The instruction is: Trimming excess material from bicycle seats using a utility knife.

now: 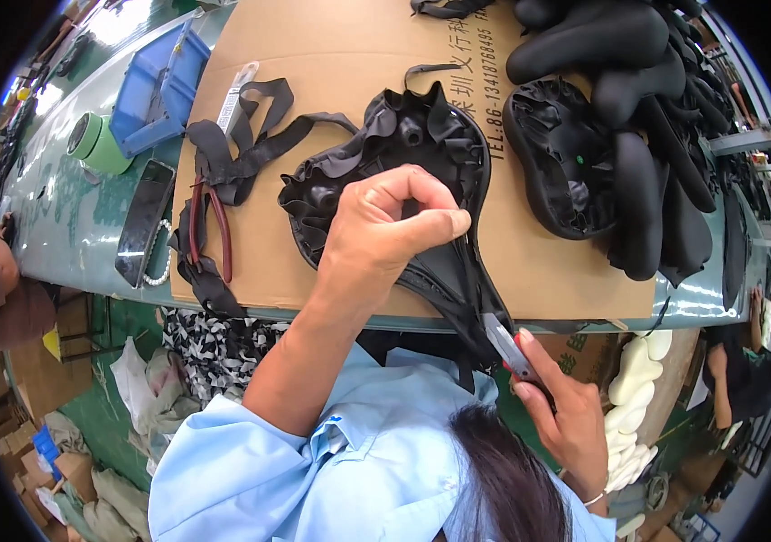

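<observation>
Upside down on the cardboard lies a black bicycle saddle, its cover's edge gathered in ruffles around the wide end. The narrow nose points toward me, over the table's edge. My left hand is above the saddle, thumb and forefinger closed in a pinch by its right rim. Whatever is between those fingertips is too small to make out. In my right hand is a grey utility knife, its blade end touching or very close to the saddle's nose.
Red-handled pliers lie left among black fabric strips. Beyond them are a phone, a green tape roll and a blue bin. Black saddles are heaped at the right. Cardboard covers the table.
</observation>
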{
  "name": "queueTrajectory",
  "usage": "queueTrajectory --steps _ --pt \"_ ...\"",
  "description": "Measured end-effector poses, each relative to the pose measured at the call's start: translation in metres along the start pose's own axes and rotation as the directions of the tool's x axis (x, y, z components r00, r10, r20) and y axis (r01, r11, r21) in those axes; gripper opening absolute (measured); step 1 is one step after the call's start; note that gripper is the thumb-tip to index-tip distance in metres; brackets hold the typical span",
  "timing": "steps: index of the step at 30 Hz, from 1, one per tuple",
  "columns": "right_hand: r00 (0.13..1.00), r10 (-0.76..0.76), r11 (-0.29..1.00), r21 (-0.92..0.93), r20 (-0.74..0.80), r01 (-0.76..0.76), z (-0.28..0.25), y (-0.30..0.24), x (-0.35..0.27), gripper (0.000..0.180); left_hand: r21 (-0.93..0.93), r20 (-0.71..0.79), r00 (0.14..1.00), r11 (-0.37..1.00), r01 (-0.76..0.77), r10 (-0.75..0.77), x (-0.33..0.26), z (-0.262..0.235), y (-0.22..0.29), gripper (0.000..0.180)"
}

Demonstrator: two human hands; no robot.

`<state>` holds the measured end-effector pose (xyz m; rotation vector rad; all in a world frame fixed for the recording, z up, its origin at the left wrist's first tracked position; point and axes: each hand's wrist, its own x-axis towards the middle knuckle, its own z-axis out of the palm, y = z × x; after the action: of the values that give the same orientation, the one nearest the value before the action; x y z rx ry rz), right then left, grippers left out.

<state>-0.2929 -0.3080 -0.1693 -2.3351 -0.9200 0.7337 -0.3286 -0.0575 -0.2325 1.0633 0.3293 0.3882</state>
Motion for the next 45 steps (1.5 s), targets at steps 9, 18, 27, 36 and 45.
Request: queueTrajectory --steps 9,18,27,36,45 --pt "0.886 0.092 0.967 0.255 -0.454 0.030 0.012 0.026 0.006 0.045 -0.101 0.023 0.998 0.993 -0.060 0.062 0.003 0.000 -0.005 0.011" --pt "0.913 -0.376 0.892 -0.330 -0.161 0.309 -0.005 0.017 0.079 0.051 -0.070 -0.003 0.994 0.992 -0.106 0.106 0.001 0.001 -0.008 0.009" --pt "0.926 -0.065 0.962 0.223 -0.373 0.157 -0.003 0.037 0.037 0.054 0.117 0.690 0.706 0.939 -0.325 0.158 -0.012 0.005 0.012 0.020" --pt "0.900 -0.269 0.907 0.223 -0.344 0.356 0.021 0.021 0.146 0.058 0.775 0.612 0.779 0.094 -0.625 0.136 -0.002 -0.017 0.028 0.014" --pt "0.865 -0.405 0.912 -0.195 -0.297 0.360 0.006 0.027 0.055 0.057 0.782 0.571 0.811 0.215 -0.585 0.132 0.016 -0.030 0.016 0.014"
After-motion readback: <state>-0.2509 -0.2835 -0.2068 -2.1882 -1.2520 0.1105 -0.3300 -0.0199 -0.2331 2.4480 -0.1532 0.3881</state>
